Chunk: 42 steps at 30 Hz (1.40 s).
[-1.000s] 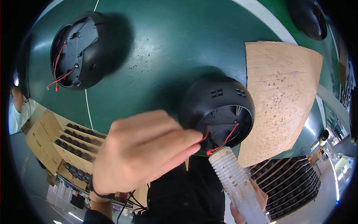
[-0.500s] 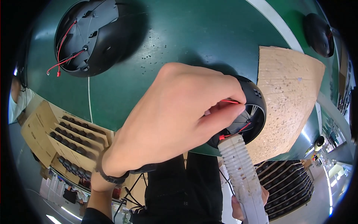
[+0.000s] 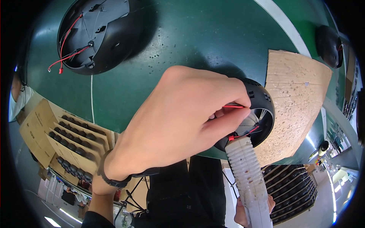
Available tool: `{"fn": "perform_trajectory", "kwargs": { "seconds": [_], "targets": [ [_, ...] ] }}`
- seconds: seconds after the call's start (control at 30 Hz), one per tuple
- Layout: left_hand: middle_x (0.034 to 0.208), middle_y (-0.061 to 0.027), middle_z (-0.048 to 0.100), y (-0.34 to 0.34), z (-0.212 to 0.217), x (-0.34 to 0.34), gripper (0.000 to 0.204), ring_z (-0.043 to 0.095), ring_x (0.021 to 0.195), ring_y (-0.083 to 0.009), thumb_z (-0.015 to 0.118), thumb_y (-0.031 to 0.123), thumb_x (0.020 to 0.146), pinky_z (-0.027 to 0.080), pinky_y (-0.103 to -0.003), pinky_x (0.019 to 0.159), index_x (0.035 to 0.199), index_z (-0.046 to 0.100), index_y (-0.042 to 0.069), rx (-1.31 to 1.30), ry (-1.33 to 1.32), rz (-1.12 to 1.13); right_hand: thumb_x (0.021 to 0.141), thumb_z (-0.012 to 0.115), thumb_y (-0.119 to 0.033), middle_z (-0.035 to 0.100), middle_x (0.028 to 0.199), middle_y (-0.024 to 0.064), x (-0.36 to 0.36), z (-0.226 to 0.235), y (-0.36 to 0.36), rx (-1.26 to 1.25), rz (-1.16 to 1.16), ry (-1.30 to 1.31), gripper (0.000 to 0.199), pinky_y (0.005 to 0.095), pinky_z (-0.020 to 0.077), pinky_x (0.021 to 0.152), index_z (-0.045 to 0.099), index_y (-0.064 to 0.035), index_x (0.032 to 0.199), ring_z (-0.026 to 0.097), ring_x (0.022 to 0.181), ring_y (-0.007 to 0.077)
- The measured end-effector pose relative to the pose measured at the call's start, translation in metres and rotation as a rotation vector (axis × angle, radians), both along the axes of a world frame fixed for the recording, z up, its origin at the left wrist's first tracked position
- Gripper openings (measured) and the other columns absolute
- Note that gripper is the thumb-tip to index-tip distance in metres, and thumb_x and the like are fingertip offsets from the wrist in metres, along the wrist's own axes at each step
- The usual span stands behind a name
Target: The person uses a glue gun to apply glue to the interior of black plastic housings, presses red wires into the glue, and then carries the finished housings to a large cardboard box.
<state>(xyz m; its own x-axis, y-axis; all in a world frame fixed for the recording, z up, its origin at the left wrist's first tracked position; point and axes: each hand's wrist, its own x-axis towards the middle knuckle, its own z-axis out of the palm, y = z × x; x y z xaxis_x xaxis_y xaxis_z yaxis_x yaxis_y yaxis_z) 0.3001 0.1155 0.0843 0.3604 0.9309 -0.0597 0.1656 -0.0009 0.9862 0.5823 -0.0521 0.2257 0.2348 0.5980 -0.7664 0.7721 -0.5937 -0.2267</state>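
Head view, a single wide fisheye, looks steeply down from above the green table [image 3: 197, 41], whose straight edges bow toward the rim. It sits very near the left hand [image 3: 178, 121], which fills the centre. The table's far side lies at the top, the near edge and floor below. No second view overlaps.

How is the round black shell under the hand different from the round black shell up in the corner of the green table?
The near black shell is mostly hidden by the left hand, which pinches its red wire; the far black shell lies untouched. The near one has a white ribbed tube pressed at its rim, held by the right hand; the far one has none. The far one's grey inside shows plainly. Both are dark, rounded, with red wires, on the green table.
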Motion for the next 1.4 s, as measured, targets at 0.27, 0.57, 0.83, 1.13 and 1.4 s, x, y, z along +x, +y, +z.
{"fn": "perform_trajectory", "kwargs": {
  "seconds": [0.27, 0.57, 0.83, 1.13, 1.4],
  "targets": [
    [0.072, -0.0073, 0.070, -0.006, 0.001, -0.001, 0.010, 0.065, 0.061, -0.0138, 0.076, -0.002, 0.079, 0.050, -0.024, 0.056, 0.088, 0.075, 0.000, -0.025, -0.014, 0.032, 0.088, 0.066, -0.010, 0.066, 0.113, 0.0214, 0.007, 0.004, -0.003, -0.018, -0.047, 0.011, 0.037, 0.0387, 0.0613, 0.076, 0.059, 0.0037, 0.122, 0.069, 0.106, 0.0357],
    [0.073, -0.0074, 0.070, -0.002, -0.001, 0.003, 0.008, 0.065, 0.061, -0.0139, 0.076, -0.002, 0.079, 0.051, -0.024, 0.056, 0.087, 0.074, 0.000, -0.007, -0.025, 0.020, 0.089, 0.066, -0.010, 0.066, 0.113, 0.0213, 0.016, 0.005, -0.004, -0.043, -0.094, 0.028, 0.037, 0.0386, 0.0615, 0.075, 0.059, 0.0037, 0.122, 0.069, 0.106, 0.0355],
    [0.073, -0.0073, 0.070, 0.000, -0.002, 0.004, 0.008, 0.065, 0.060, -0.0143, 0.077, -0.002, 0.079, 0.051, -0.024, 0.056, 0.086, 0.074, 0.000, -0.017, -0.034, 0.024, 0.089, 0.066, -0.009, 0.067, 0.113, 0.0212, 0.024, 0.006, -0.006, -0.065, -0.143, 0.045, 0.036, 0.0385, 0.0616, 0.075, 0.059, 0.0036, 0.122, 0.069, 0.106, 0.0353],
    [0.074, -0.0084, 0.070, 0.000, -0.001, 0.002, 0.009, 0.064, 0.060, -0.0142, 0.077, -0.003, 0.078, 0.050, -0.024, 0.056, 0.085, 0.074, 0.001, -0.014, -0.012, 0.034, 0.090, 0.065, -0.009, 0.067, 0.113, 0.0210, 0.035, 0.008, -0.009, -0.084, -0.204, 0.063, 0.035, 0.0384, 0.0617, 0.075, 0.059, 0.0036, 0.122, 0.069, 0.106, 0.0351],
    [0.074, -0.0058, 0.065, -0.018, 0.016, -0.024, 0.017, 0.060, 0.060, -0.0152, 0.082, -0.003, 0.072, 0.044, -0.027, 0.052, 0.087, 0.077, 0.003, -0.082, -0.002, -0.083, 0.090, 0.065, -0.009, 0.067, 0.113, 0.0209, 0.045, 0.010, -0.015, -0.100, -0.265, 0.072, 0.035, 0.0383, 0.0618, 0.075, 0.059, 0.0035, 0.122, 0.069, 0.107, 0.0350]
  ]
}}
